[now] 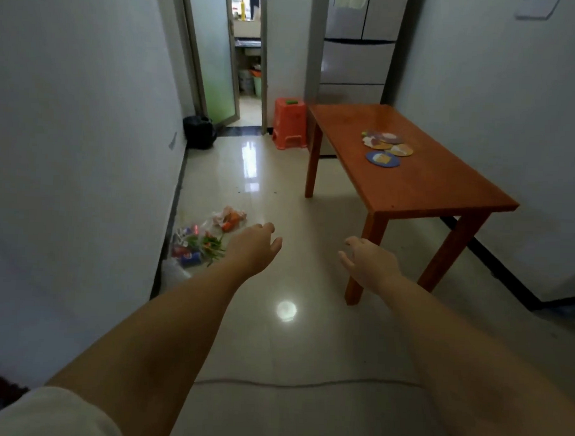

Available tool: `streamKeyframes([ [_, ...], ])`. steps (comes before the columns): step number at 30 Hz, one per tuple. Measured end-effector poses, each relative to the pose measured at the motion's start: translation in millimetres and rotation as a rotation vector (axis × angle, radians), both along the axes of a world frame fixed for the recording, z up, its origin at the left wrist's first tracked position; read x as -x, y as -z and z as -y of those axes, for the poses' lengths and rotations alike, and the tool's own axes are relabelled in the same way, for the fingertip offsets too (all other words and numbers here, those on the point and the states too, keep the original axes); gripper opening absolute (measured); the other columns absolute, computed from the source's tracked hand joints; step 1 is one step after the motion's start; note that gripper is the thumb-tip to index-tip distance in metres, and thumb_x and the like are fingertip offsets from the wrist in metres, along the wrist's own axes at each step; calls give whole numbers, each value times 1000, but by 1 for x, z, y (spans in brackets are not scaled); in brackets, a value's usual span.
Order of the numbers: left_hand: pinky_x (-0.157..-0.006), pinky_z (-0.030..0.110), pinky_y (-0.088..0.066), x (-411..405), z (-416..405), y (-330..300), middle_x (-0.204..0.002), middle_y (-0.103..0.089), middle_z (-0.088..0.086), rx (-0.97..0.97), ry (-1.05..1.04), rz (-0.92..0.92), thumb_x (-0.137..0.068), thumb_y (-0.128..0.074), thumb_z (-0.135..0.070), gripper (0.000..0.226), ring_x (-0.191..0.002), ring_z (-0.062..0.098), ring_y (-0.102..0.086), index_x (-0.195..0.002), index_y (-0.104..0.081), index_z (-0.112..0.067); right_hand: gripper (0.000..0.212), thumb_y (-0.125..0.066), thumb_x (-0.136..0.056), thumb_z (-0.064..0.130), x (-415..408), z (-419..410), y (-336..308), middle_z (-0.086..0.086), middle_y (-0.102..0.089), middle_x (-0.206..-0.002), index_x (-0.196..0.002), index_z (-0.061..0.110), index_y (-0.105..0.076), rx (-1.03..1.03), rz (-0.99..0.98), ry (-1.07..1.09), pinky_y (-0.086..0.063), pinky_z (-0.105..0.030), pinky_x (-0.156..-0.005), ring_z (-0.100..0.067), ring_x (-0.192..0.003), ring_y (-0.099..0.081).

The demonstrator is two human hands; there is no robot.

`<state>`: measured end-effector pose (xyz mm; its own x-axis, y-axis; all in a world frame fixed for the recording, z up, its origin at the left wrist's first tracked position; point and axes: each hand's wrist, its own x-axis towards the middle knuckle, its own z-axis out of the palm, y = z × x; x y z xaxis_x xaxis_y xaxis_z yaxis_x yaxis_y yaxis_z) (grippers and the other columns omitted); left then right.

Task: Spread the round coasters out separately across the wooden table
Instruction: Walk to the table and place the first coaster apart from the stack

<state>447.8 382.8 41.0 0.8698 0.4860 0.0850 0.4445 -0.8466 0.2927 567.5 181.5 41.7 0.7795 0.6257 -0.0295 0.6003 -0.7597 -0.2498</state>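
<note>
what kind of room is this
Most likely a dining corner or hallway in a home. A fridge stands behind the wooden table with round coasters, and a doorway opens onto what looks like a kitchen.

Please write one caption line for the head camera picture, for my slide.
Both empty hands, left hand and right hand, reach toward a wooden table where round coasters lie overlapping.
</note>
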Motion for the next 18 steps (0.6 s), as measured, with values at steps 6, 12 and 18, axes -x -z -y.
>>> streamKeyframes([
  [6,-90,38,-47,-95,-68,1,-121,-65,13,-8,41,-20,-95,-41,-42,47,-113,29,-57,-129,-54,-12,44,-40,-98,41,-87,-56,6,-10,-60,-129,-134,16,-48,26,-12,63,-49,-42,-90,-30,-116,-60],
  [12,-78,35,-39,-224,-119,6,-124,-63,8,-23,66,-17,-95,-39,-44,47,-108,26,-62,-131,-51,-15,43,-42,-98,39,-212,-103,9,-13,-61,-125,-131,13,-50,20,33,102,-50,-43,-92,-31,-114,-60],
  [18,-80,35,-50,-364,-162,1,-125,-63,9,54,75,32,-94,-41,-44,49,-107,25,-63,-132,-51,-15,39,-41,-97,41,-342,-143,2,-9,-62,-121,-126,16,-51,50,33,114,-52,-43,-88,-28,-108,-62],
])
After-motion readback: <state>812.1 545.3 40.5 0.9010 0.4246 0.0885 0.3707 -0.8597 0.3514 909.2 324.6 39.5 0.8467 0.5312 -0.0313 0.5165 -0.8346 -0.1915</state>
